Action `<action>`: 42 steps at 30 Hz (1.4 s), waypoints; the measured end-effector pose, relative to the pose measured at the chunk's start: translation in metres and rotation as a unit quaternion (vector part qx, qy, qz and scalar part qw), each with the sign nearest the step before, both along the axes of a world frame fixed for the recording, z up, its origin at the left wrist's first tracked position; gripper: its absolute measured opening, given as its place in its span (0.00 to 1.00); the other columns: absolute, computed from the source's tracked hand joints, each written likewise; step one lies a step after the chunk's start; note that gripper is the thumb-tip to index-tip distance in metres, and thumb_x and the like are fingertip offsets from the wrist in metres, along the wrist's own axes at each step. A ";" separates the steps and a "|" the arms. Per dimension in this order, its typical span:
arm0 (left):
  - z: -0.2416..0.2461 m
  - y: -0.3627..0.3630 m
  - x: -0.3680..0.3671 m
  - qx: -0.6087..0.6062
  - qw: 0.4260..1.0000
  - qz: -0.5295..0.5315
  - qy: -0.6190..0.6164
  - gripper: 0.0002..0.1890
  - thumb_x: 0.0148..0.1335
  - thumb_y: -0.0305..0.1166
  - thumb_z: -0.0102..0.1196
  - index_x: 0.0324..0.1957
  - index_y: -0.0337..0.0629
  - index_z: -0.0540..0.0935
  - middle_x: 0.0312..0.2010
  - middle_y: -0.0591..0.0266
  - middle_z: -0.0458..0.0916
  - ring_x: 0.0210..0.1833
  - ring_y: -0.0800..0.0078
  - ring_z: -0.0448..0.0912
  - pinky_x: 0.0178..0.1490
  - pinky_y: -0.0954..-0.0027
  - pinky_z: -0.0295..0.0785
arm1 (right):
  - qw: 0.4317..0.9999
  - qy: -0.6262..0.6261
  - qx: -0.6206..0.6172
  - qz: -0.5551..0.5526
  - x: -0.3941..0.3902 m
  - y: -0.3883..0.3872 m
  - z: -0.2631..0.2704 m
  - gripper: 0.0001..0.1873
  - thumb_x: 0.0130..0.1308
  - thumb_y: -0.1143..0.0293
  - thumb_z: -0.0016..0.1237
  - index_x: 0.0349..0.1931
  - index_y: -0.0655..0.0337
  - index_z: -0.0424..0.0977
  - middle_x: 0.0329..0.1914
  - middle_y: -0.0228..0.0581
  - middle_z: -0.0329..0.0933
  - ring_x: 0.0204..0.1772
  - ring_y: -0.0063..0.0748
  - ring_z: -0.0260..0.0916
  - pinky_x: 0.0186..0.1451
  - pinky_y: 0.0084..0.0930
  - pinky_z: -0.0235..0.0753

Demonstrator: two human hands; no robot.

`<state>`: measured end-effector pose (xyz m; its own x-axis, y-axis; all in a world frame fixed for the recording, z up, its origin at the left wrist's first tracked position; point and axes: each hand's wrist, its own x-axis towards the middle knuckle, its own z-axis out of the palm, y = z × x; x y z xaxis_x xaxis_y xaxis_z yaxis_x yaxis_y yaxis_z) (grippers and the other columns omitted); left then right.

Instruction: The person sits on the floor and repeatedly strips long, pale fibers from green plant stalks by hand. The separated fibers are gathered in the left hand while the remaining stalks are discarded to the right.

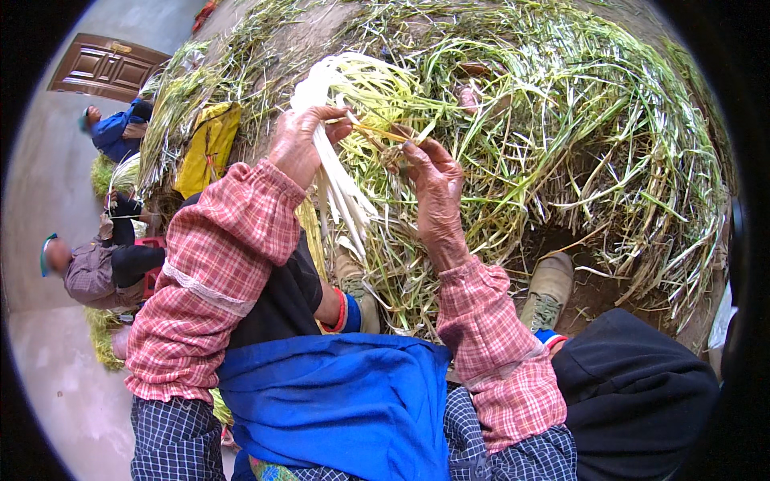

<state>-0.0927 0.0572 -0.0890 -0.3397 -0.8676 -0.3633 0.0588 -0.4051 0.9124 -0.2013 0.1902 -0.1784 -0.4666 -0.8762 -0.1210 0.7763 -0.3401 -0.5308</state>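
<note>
A bunch of long plants with white stalks (340,180) and yellow-green leaves (376,81) is gripped by my left hand (307,135), its stalk ends hanging down towards my shoes. Between the fingertips of my right hand (436,174) is a yellowish, wilted leaf (379,132), stretched from the bunch to a brownish tuft. Both hands are raised above the loose heap. Checked red sleeve covers reach to both wrists.
A wide heap of cut green and dry leaves (559,132) spreads ahead. My shoes (550,288) stand at its near edge. A yellow sack (207,144) lies at left. Two people (117,132) sit beyond it, near piles of plants. A brown door (105,66) is at upper left.
</note>
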 end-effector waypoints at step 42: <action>0.014 0.035 -0.003 -0.163 0.975 -0.142 -0.057 0.10 0.52 0.22 0.57 0.37 0.28 0.78 0.30 0.52 0.81 0.29 0.69 0.82 0.33 0.75 0.80 | 0.984 0.135 0.029 0.112 0.002 -0.023 0.025 0.12 0.64 0.66 0.46 0.40 0.64 0.76 0.28 0.33 0.79 0.26 0.16 0.72 0.24 0.13 0.68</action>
